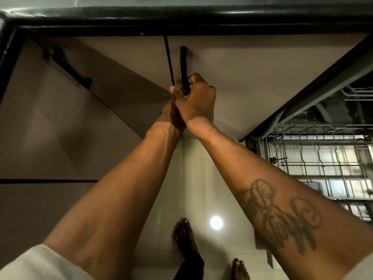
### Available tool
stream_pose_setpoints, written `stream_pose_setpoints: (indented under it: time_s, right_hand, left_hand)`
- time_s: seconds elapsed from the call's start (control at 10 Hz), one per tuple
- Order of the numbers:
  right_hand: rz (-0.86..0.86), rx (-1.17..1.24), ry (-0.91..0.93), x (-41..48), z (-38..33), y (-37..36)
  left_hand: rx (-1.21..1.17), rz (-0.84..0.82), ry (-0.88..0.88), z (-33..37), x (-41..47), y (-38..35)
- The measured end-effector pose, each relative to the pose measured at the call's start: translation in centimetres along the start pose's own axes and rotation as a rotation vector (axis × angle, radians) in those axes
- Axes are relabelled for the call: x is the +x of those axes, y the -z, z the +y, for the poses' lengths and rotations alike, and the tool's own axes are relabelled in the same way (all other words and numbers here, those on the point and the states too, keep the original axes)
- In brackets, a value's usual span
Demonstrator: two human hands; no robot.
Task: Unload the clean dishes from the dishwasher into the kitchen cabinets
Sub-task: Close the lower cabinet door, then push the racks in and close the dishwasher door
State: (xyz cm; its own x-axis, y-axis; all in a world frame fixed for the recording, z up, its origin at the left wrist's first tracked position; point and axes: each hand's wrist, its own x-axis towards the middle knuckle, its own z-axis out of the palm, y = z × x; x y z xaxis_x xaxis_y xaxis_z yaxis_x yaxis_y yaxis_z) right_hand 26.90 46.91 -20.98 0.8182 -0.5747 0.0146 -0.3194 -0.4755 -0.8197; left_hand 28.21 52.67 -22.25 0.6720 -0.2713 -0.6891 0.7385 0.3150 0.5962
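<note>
My right hand (196,100) is shut on the lower end of a black vertical handle (183,63) on a beige base cabinet door (252,77). My left hand (170,115) lies pressed against it from the left, thumb tip at the dark gap between the two doors; its fingers are hidden behind the right hand. The left cabinet door (80,110), with its own black handle (70,67), stands swung outward. The dishwasher (323,138) is open at the right, and its wire rack (327,168) shows no dishes.
A dark countertop edge (181,17) runs across the top above the cabinets. The floor is pale glossy tile (193,178) with a lamp reflection. My bare feet (184,237) stand below, close to the dishwasher's corner.
</note>
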Motion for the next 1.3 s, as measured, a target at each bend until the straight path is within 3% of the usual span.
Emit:
stream_pose_setpoints:
  time_s: [0.2, 0.3, 0.4, 0.6, 0.9, 1.3]
  right_hand:
    - [-0.174, 0.048, 0.080, -1.7, 1.3, 4.1]
    - [-0.142, 0.051, 0.149, -3.4, 4.1, 7.2]
    - [-0.132, 0.050, 0.175, -5.1, 7.3, 11.1]
    - [-0.133, 0.056, 0.201, -9.4, 16.2, 21.3]
    - [-0.162, -0.169, 0.081, -14.7, 33.4, 37.8]
    - [-0.085, -0.275, -0.093, -16.6, 46.9, 44.8]
  left_hand:
    - [-0.043, 0.134, -0.035, -2.8, -0.8, -1.2]
    - [-0.063, 0.074, -0.205, -6.6, -1.9, -2.3]
    - [-0.082, 0.158, -0.137, -11.0, -4.1, -4.3]
    - [0.143, 0.380, -0.164, -20.5, -10.3, -11.1]
    - [0.291, 0.249, -0.100, -38.2, -12.1, -21.9]
    - [0.669, 0.136, -0.190, -51.0, -11.8, -24.8]
